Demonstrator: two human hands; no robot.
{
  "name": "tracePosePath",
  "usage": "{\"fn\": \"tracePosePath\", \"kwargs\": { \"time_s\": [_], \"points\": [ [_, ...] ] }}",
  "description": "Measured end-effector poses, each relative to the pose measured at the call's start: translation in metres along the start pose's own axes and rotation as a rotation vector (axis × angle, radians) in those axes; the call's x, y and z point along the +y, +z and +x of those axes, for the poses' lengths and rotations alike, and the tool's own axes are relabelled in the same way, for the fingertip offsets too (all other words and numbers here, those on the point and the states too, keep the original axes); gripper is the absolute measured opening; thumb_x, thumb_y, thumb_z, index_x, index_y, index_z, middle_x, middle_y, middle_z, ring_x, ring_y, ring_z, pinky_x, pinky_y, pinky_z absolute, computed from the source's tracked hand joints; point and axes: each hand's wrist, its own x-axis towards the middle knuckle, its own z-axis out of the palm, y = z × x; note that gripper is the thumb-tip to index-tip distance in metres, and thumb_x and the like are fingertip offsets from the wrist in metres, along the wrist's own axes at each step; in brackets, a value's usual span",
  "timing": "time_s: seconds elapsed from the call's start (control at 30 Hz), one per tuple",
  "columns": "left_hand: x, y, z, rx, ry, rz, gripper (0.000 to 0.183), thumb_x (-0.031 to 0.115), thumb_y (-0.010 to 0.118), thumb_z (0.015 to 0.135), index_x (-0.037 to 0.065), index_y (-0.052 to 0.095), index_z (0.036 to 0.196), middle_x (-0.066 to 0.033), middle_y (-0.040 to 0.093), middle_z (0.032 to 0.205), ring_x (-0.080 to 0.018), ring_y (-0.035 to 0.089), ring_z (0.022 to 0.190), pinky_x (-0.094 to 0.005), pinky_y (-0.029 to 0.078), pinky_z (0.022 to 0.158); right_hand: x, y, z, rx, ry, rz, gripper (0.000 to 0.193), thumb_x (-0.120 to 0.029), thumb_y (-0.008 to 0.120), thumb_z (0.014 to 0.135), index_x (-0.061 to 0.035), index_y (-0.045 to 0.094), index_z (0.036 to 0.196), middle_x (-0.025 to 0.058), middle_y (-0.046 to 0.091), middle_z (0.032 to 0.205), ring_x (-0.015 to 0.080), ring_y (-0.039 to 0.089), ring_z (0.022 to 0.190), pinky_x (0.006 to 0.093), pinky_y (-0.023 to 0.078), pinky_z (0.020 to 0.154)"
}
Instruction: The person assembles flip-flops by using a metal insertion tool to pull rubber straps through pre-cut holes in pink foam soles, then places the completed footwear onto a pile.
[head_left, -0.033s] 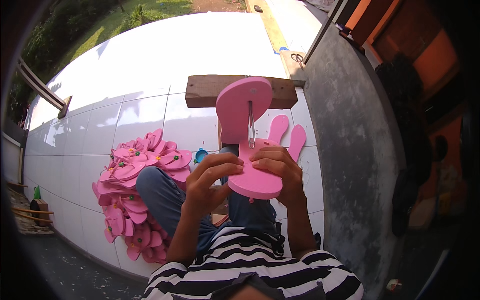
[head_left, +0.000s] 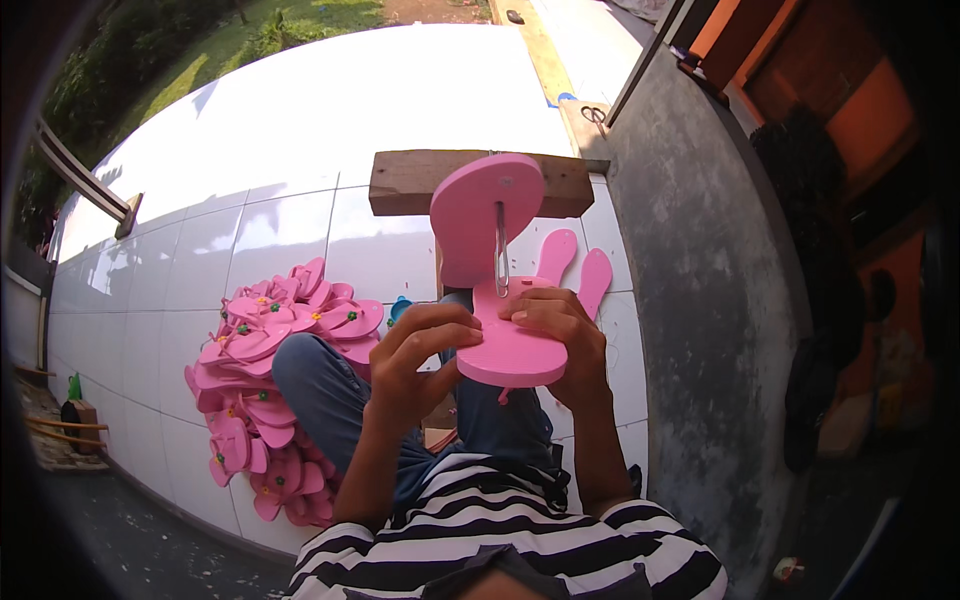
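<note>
A pink flip-flop sole is held between my two hands above my lap, its rounded end toward me. My left hand pinches its left edge, thumb below and fingers on top. My right hand grips the right edge, fingers curled over the top. A small pink strap end pokes out below the rounded end. Beyond it stands another pink sole part, tilted up against a wooden beam; whether the two parts join is unclear. A thin metal rod runs between them.
On the tiled floor to my left lies a heap of pink flip-flops with small flowers. Two loose pink soles lie right of the beam. A small blue object sits near my knee. Scissors rest by the grey ledge.
The near end of the held sole has tipped up slightly, and more of the strap end shows below it. Both hands keep nearly the same place.
</note>
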Motion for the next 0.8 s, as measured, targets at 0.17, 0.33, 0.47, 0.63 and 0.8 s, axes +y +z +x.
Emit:
{"fn": "tracePosePath", "kwargs": {
  "time_s": [0.17,0.33,0.47,0.63,0.8],
  "points": [
    [-0.013,0.007,0.009,0.063,0.004,-0.011,0.034,-0.002,0.079,0.072,0.004,0.062,0.101,-0.0136,0.066,0.098,-0.0239,0.068,0.088,-0.0329,0.055,0.076,0.009,0.004,0.007,0.078,0.005,-0.041,0.041,-0.007,0.077,0.078,-0.0073,0.052,0.11,0.0133,0.069,0.103,0.0295,0.066,0.099,0.042,0.053,0.091],
    [-0.015,0.011,0.019,0.099,0.005,-0.052,0.034,-0.002,0.079,0.073,0.003,0.062,0.102,-0.0143,0.065,0.098,-0.0213,0.068,0.087,-0.0295,0.057,0.07,0.007,0.004,0.012,0.126,0.081,0.001,0.041,-0.01,0.077,0.08,-0.0056,0.054,0.113,0.0129,0.067,0.104,0.0314,0.065,0.1,0.0434,0.052,0.09],
    [0.001,0.01,0.032,0.085,-0.127,-0.09,0.029,-0.002,0.077,0.078,0.001,0.062,0.103,-0.0129,0.063,0.1,-0.0162,0.066,0.087,-0.0245,0.06,0.065,-0.004,0.0,0.011,0.079,0.268,0.064,0.048,-0.012,0.077,0.082,-0.0054,0.053,0.123,0.0139,0.065,0.106,0.03,0.065,0.097,0.0409,0.053,0.085],
    [0.014,0.013,0.047,0.089,-0.394,-0.275,0.025,0.0,0.075,0.081,0.0,0.064,0.104,-0.0101,0.061,0.1,-0.0116,0.064,0.085,-0.0221,0.062,0.063,-0.016,-0.004,0.016,0.092,0.341,-0.1,0.07,-0.018,0.08,0.08,-0.0082,0.047,0.141,0.0145,0.05,0.118,0.026,0.058,0.105,0.0374,0.051,0.084],
    [0.018,0.01,0.061,0.031,-0.438,-0.229,0.023,0.0,0.074,0.083,-0.001,0.064,0.104,-0.0077,0.062,0.1,-0.0093,0.063,0.083,-0.0228,0.061,0.063,-0.014,0.0,0.017,0.181,0.415,-0.031,0.067,-0.022,0.079,0.083,-0.0056,0.048,0.139,0.0127,0.052,0.117,0.0234,0.057,0.107,0.0359,0.048,0.089]
  ]
}}
